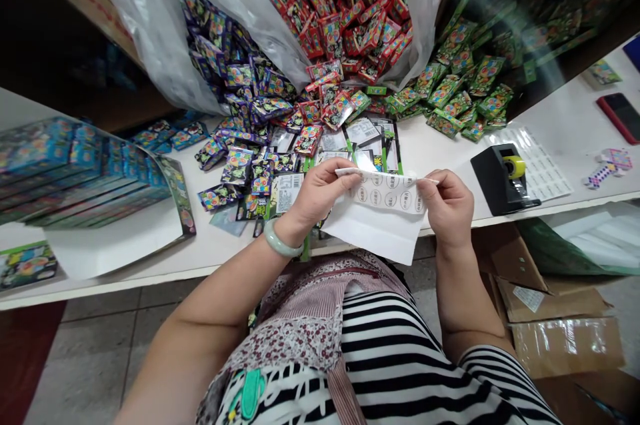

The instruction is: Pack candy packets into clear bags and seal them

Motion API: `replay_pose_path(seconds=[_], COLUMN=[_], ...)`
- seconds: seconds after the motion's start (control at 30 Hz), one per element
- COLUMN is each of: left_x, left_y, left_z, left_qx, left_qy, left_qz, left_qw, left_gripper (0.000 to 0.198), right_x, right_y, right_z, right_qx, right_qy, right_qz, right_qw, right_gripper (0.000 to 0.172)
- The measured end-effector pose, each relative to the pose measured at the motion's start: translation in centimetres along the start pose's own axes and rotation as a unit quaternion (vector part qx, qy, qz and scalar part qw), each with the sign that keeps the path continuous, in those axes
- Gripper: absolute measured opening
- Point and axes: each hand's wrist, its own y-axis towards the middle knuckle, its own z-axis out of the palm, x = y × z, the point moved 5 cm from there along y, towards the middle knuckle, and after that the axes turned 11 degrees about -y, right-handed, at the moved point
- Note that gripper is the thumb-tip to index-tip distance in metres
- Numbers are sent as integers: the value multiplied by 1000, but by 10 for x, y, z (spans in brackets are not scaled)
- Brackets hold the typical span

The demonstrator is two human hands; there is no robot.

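My left hand point(320, 195) and my right hand point(447, 206) both pinch a white sheet of round stickers point(383, 211), folded over along its top edge, just above the table's front edge point(150, 271). The left fingers grip the fold at its left end, the right fingers at its right end. A pale green bangle point(280, 241) sits on my left wrist. Behind the sheet lie several flat printed cards point(365, 138) and loose small packets, purple point(240, 165), red point(330, 105) and green point(450, 105).
Clear plastic bags spill purple packets point(225, 58) and red packets point(345, 5) at the back. A black tape dispenser point(503, 178) stands on the right beside a label sheet point(543, 171). A red phone point(623, 117) lies far right. Blue boxes point(75, 165) are stacked left. Cardboard point(550, 305) lies on the floor.
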Motion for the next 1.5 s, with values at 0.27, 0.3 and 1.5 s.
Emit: replay_pose_path(seconds=[0.27, 0.3, 1.5], left_x=[5, 4, -2], left_y=[0, -1, -3], left_z=[-4, -4, 3], left_qx=[-28, -28, 59], left_qy=[6, 6, 28], left_qz=[0, 1, 16], left_qw=[1000, 1000, 998], left_gripper=[20, 20, 20], right_x=[-5, -4, 7], right_y=[1, 3, 20], right_z=[-2, -2, 20], right_qx=[-3, 17, 217], right_qy=[8, 4, -119], right_qz=[-17, -15, -10], right_qw=[1000, 1000, 969], right_gripper=[19, 17, 11])
